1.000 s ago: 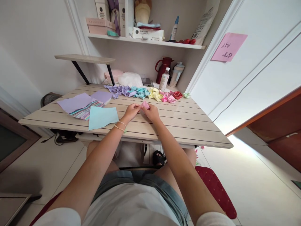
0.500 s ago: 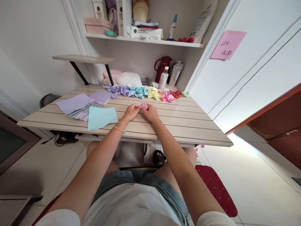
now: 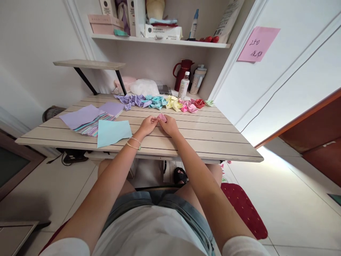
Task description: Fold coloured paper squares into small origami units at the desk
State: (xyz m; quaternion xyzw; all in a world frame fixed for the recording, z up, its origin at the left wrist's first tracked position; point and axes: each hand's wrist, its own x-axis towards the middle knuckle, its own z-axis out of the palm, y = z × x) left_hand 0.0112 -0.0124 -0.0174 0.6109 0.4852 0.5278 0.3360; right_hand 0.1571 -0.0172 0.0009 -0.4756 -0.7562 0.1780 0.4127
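A small folded piece of pink origami paper is held between both hands above the wooden tabletop. My left hand pinches its left corner with closed fingers. My right hand grips the right side, thumb on the near face. Fingers partly cover the paper's lower edge. Beyond the hands lies a row of folded paper pieces: purple ones, blue ones, yellow ones, pink ones, a red one and a pale green one.
Left of my hands lie a light blue sheet, purple sheets and a striped stack of paper. A small raised shelf stands back left. A clear bottle, a red jug and a tumbler stand at the back.
The camera view has shifted slightly, so the desk items sit a little further left and up. Both hands keep hold of the pink paper, whose angle has changed slightly.
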